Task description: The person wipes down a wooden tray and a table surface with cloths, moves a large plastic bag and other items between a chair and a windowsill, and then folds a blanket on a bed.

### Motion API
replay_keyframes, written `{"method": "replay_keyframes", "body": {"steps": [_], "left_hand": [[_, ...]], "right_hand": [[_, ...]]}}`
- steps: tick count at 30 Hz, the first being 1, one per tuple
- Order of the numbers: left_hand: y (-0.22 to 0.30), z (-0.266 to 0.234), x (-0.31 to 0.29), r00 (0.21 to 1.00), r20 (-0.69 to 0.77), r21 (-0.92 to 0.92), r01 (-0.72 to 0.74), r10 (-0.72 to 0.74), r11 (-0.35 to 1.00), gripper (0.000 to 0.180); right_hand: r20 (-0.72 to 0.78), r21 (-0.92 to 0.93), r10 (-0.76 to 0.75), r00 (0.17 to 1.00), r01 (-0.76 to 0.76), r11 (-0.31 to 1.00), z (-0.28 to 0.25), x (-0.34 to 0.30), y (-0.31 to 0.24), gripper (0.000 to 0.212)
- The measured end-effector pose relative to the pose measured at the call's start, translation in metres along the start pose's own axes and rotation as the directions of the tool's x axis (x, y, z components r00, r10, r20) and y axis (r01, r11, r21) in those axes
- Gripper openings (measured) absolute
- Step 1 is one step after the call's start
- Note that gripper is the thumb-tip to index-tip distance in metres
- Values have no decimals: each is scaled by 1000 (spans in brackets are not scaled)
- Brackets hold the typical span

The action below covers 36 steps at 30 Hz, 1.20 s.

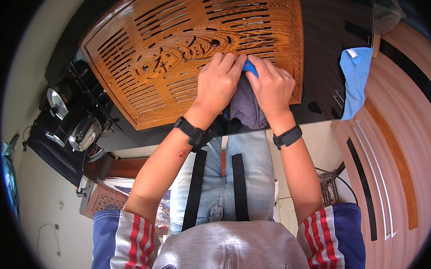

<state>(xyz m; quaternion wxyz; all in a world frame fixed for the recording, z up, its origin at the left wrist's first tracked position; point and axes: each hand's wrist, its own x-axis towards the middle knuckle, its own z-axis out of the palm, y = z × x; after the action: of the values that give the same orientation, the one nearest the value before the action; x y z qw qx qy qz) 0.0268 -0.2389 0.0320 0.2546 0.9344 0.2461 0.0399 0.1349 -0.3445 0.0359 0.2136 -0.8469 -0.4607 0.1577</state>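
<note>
My left hand (218,84) and my right hand (274,86) meet over the near right part of a wooden slotted tea tray (174,41). Between them a bit of bright blue cloth (250,67) shows, with the fingers of both hands bent round it. Below it a bunched purple-grey cloth (246,106) hangs down toward the table's front edge; whether the two colours are one cloth I cannot tell. Both sets of fingers are closed, and their tips are partly hidden.
The tray rests on a glossy black table (327,62). A light blue cloth (355,83) drapes over its right edge. Metal kettles or pots (84,132) stand at the left beside the tray. Wood-coloured cabinet fronts (383,156) with long handles are at the right.
</note>
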Motion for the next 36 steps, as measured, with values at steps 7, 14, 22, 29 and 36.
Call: {"method": "replay_keyframes", "body": {"steps": [7,14,22,29,36], "left_hand": [[-17,-18,1,995,-62,29,-77,79,997,36],[-13,-8,-1,992,8,109,-122,122,986,28],[21,-14,-9,971,193,213,102,-144,972,37],[37,4,-2,987,120,42,99,-104,994,46],[60,20,10,990,45,66,128,-131,990,45]], "right_hand": [[28,-36,14,1000,-13,999,-4,7,1,36],[39,-30,-35,999,36,999,-7,9,2,33],[102,-66,-67,993,74,995,-14,15,5,28],[120,-145,51,992,-33,989,-29,21,22,31],[98,-206,52,994,-31,978,-43,24,34,30]]}}
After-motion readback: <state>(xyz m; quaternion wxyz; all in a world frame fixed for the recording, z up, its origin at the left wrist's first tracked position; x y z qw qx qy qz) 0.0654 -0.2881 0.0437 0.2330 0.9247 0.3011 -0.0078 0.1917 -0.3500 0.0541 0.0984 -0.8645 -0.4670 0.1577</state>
